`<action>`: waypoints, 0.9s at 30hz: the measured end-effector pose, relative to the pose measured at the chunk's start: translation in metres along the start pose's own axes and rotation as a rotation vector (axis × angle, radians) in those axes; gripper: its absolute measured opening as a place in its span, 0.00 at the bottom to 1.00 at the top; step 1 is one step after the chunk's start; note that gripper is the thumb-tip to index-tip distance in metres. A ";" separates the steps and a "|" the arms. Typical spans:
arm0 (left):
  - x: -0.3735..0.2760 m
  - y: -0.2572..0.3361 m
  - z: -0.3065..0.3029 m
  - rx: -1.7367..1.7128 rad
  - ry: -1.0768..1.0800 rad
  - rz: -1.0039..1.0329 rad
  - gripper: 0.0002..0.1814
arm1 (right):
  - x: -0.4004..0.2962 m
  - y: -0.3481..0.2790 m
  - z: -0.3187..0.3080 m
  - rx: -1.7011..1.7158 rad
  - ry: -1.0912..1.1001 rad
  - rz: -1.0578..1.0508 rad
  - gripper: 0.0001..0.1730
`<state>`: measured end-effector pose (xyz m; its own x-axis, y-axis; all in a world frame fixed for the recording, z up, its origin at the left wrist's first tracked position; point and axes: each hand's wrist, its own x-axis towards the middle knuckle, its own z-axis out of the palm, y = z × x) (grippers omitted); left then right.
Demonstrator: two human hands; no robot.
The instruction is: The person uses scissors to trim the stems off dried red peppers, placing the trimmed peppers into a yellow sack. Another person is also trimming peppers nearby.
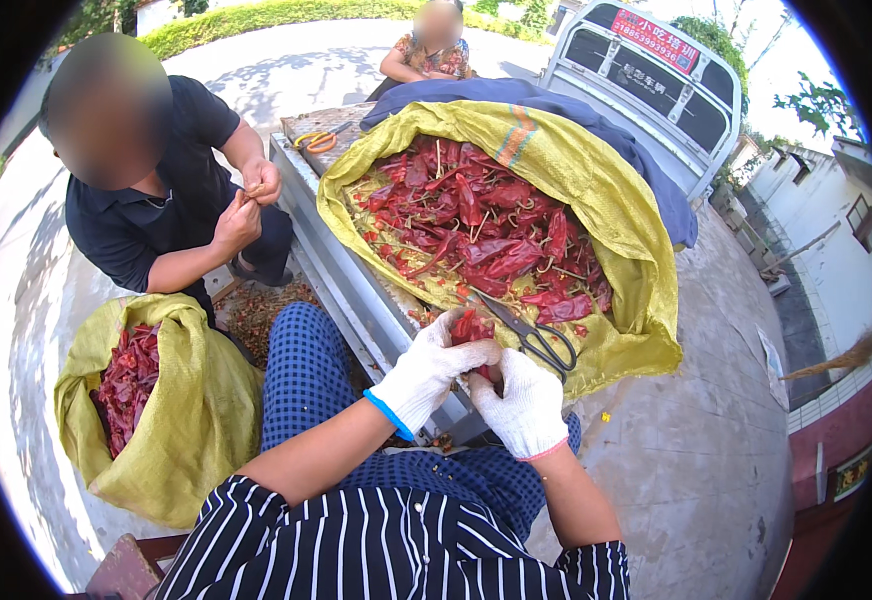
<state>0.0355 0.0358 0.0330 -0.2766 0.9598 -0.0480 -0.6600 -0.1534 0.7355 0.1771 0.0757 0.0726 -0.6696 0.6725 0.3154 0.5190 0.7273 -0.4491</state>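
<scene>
Both my hands, in white knit gloves, meet around a dried red chili pepper point(472, 328) at the truck bed's near edge. My left hand point(436, 364) grips the pepper from the left, its fingers curled around it. My right hand point(522, 401) pinches its lower part; the fingertips are partly hidden. Just beyond my hands, black-handled scissors point(530, 334) lie on the edge of a yellow woven sack point(642, 300). The sack is spread open around a heap of dried red chilies point(503, 217) with pale stems, loose seeds and torn bits.
At the left stands another yellow woven sack point(203, 420) filled with red chili pieces point(132, 382). A co-worker point(173, 217) is beside the truck bed's metal side point(346, 277). Orange-and-yellow-handled scissors point(322, 141) lie at its far left corner. Another person point(428, 60) sits beyond.
</scene>
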 end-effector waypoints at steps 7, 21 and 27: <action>0.003 -0.003 -0.018 -0.052 -0.003 -0.005 0.20 | 0.006 0.002 -0.009 0.176 -0.015 0.052 0.18; -0.017 0.010 -0.004 0.187 -0.151 -0.160 0.11 | 0.026 0.022 -0.005 0.068 0.184 -0.425 0.08; -0.024 0.011 -0.003 0.322 -0.159 -0.100 0.08 | 0.016 0.008 -0.002 0.414 0.042 -0.058 0.10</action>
<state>0.0331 0.0107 0.0402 -0.0934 0.9947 -0.0437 -0.4181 0.0007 0.9084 0.1718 0.0926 0.0756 -0.6644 0.6435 0.3802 0.2181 0.6535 -0.7248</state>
